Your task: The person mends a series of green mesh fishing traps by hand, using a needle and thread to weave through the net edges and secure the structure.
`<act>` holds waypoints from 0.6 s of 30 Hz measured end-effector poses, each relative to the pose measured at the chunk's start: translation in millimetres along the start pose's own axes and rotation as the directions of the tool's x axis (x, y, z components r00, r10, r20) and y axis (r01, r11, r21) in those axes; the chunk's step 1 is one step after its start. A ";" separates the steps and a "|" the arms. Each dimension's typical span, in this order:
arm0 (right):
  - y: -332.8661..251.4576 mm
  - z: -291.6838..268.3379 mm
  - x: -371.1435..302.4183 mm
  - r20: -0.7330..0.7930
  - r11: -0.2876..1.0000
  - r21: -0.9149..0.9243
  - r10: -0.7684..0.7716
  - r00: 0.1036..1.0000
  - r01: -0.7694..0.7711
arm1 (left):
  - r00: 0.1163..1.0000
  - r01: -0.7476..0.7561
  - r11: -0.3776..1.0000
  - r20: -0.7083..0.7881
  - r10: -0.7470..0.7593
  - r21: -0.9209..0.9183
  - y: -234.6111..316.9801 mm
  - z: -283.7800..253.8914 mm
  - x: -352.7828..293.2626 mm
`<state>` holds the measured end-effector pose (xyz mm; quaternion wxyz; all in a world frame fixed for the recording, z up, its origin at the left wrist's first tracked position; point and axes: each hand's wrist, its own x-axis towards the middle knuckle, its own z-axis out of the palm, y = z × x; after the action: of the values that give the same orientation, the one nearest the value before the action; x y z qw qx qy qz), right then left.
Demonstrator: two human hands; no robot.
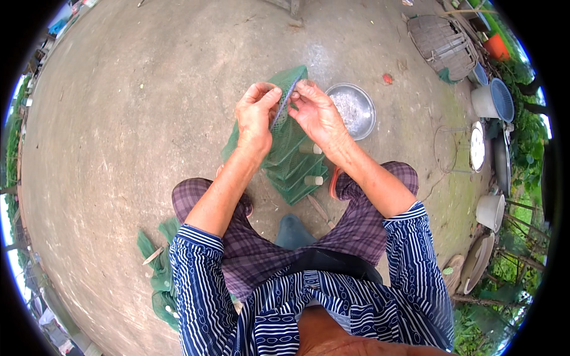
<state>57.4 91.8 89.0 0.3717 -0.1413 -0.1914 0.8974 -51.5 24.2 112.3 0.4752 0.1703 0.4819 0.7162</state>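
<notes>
Between my knees a green mesh net (285, 154) hangs in folded tiers, like a collapsible fish trap. A bluish cord edge (286, 98) runs along its raised top. My left hand (255, 115) pinches the net at the left of this edge, with thumb and fingers closed. On the other side my right hand (317, 113) has its thumb and fingertips closed on the same edge. Pale cylindrical pieces (313, 180) stick out at the net's right side. Whether any small tool is between my fingers cannot be made out.
A metal basin (373, 118) stands just right of the net. More green netting (161, 279) lies on the concrete at my left. A woven basket (442, 44), a blue-lined bucket (493, 99) and a white bucket (490, 212) line the right side. A wooden stick (320, 210) lies near my feet.
</notes>
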 end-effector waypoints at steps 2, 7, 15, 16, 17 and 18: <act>0.1 2.6 0.0 0.022 1.000 0.002 0.000 1.000 0.000 | 0.997 -0.072 0.995 0.005 0.071 0.066 0.6 2.5 -3.7; -4.8 20.1 -8.3 -0.038 0.902 -0.415 -0.147 0.988 0.118 | 0.755 -0.622 0.445 0.344 0.558 0.644 12.2 5.6 -8.6; -15.9 27.3 -12.1 -0.080 0.922 -0.371 -0.155 0.985 0.115 | 0.894 -0.407 0.859 0.328 0.305 0.310 18.5 1.7 5.9; -17.7 32.0 -11.4 -0.068 0.909 -0.392 -0.181 0.981 0.140 | 0.915 -0.276 0.952 0.340 0.218 0.134 21.1 1.8 6.9; -19.8 37.7 -10.0 -0.053 0.910 -0.389 -0.179 0.982 0.145 | 0.912 -0.291 0.947 0.339 0.231 0.137 25.3 2.8 6.3; -23.5 42.9 -9.4 -0.009 0.849 -0.494 -0.222 0.975 0.189 | 0.906 -0.293 0.950 0.347 0.241 0.105 28.2 5.0 3.1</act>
<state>61.3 90.0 138.7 0.4235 -0.2390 -0.4141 0.7694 -64.1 27.1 138.1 0.4314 0.3886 0.4218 0.6964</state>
